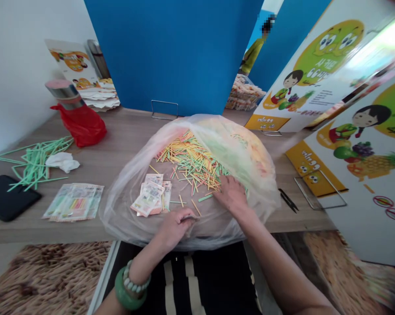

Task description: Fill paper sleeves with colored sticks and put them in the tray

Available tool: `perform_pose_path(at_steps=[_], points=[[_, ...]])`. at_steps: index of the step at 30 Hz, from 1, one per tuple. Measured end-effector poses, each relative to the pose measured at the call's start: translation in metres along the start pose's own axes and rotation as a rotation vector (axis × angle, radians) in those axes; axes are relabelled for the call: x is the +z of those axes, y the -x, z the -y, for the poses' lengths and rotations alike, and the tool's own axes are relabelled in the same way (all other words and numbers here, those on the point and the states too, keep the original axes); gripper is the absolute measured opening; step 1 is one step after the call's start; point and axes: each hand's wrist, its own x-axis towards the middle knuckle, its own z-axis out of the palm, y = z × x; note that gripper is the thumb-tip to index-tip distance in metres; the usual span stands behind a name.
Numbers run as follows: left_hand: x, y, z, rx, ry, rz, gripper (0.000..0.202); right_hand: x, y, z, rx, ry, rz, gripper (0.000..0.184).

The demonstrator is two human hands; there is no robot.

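Observation:
A large translucent plastic bag (121,203) lies spread on the table, its mouth toward me. Inside is a heap of thin coloured sticks (197,159), yellow, green and pink. My right hand (232,194) reaches into the bag, bent fingers and thumb apart at the heap's near right edge; its fingertips are partly hidden. At the bag's front edge, my left hand (174,227) is closed, pinching a thin, shiny-edged item (188,217) too small to name. Just beyond it, several small printed packets (151,194) overlap on the plastic, with a few loose sticks nearby.
More flat packets (74,202) lie left of the bag, beside a black flat object (10,197) and long green sticks (33,164). A red plastic bag (82,124) stands behind. Dark tweezers (287,200) lie at right, near printed panels (365,166). A person (253,54) is in the background.

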Motion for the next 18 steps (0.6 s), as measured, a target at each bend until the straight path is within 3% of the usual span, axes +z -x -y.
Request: perform_pose_path(at_steps=[4,10,15,18], points=[[0.004,-0.002,0.009,-0.001,-0.047,0.02,0.013,0.01,-0.001,0.012,0.06,0.146,0.014,0.03],[0.007,-0.003,0.015,0.002,-0.107,0.032,0.012,0.018,-0.01,-0.001,-0.053,0.209,0.04,0.022],[0.007,-0.005,0.018,0.014,-0.18,0.029,0.012,0.022,-0.018,0.008,0.072,0.121,0.022,0.031],[0.007,-0.004,0.019,0.048,-0.165,0.027,0.013,0.018,-0.022,0.006,0.062,0.057,0.026,0.034]])
